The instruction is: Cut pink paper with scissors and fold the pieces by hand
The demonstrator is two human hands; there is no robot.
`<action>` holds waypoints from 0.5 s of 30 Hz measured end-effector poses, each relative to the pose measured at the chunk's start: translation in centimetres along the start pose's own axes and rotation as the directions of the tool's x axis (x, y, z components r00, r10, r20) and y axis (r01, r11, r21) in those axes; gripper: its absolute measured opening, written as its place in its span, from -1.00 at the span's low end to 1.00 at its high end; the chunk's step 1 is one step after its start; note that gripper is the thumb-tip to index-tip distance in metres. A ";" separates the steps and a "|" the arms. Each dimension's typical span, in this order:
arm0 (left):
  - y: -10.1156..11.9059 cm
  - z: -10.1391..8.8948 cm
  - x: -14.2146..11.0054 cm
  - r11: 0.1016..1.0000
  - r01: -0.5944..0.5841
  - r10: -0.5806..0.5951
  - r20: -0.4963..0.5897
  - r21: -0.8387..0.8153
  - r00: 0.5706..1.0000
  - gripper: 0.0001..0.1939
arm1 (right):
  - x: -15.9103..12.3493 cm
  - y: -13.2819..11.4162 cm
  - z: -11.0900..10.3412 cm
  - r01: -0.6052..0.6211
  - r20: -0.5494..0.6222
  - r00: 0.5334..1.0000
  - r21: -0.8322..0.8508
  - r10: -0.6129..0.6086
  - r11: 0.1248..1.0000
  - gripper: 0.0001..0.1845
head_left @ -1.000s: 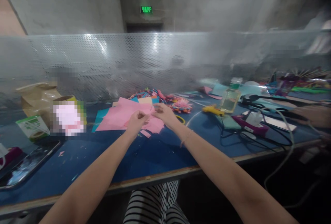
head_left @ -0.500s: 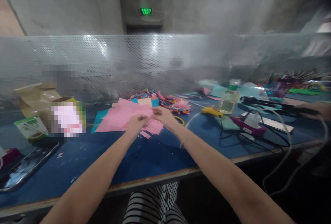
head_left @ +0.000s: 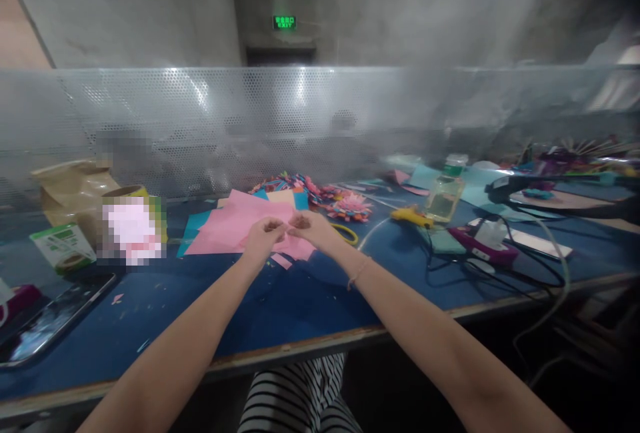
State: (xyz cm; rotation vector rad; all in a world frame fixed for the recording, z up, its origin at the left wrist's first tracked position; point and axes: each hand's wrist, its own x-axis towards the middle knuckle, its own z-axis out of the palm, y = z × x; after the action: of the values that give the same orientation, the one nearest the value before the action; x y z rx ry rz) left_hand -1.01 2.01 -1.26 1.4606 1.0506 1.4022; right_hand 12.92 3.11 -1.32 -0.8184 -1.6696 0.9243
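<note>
My left hand (head_left: pixel 265 236) and my right hand (head_left: pixel 311 229) meet above a loose pile of pink paper sheets (head_left: pixel 220 229). The fingertips of both are pinched together, nearly touching, around what looks like a small piece of pink paper (head_left: pixel 286 230), mostly hidden by the fingers. Just below them a short pink paper strip (head_left: pixel 282 261) lies on the blue table. Teal paper (head_left: pixel 191 233) pokes out at the pile's left. Behind my right hand sit fringed, multicoloured paper pieces (head_left: pixel 350 205) and a yellow ring (head_left: pixel 346 233).
Left stand a paper bag (head_left: pixel 75 186), a green-and-white box (head_left: pixel 64 248) and a phone (head_left: pixel 60 319). Rightward are a yellow glue gun (head_left: pixel 411 215), a bottle (head_left: pixel 445 193), a purple power strip (head_left: pixel 480 246) and cables. A perforated metal screen (head_left: pixel 210 126) runs behind.
My right fingers have curled and come slightly closer to my left fingertips. At the far right, a person's hand has left view and a blurred black object there has shifted.
</note>
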 end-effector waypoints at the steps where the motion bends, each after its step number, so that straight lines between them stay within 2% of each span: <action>1: 0.0 0.0 0.0 1.000 0.010 -0.010 0.007 -0.013 1.000 -0.76 | -0.1 -0.2 0.0 0.009 0.006 1.000 -0.018 -0.009 1.000 -0.77; 8: -0.1 0.1 -0.1 0.998 -0.007 0.009 0.025 -0.067 1.000 -0.77 | -0.2 -0.3 0.0 0.049 -0.015 0.999 -0.043 -0.050 0.998 -0.76; 11: 0.1 0.1 -0.2 0.993 -0.026 0.023 -0.027 -0.111 0.999 -0.78 | 0.0 -0.1 0.0 0.017 -0.009 1.000 -0.031 -0.017 0.999 -0.76; 15: 0.4 0.1 -0.1 0.979 -0.031 0.010 -0.106 -0.204 0.994 -0.77 | 0.0 0.2 0.1 -0.068 0.035 0.997 0.097 0.065 0.993 -0.75</action>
State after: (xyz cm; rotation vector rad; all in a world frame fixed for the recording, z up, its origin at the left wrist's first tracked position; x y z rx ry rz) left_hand -0.95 1.75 -0.87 1.2637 0.9257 1.5668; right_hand 12.82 3.16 -1.48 -0.8012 -1.6189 1.0618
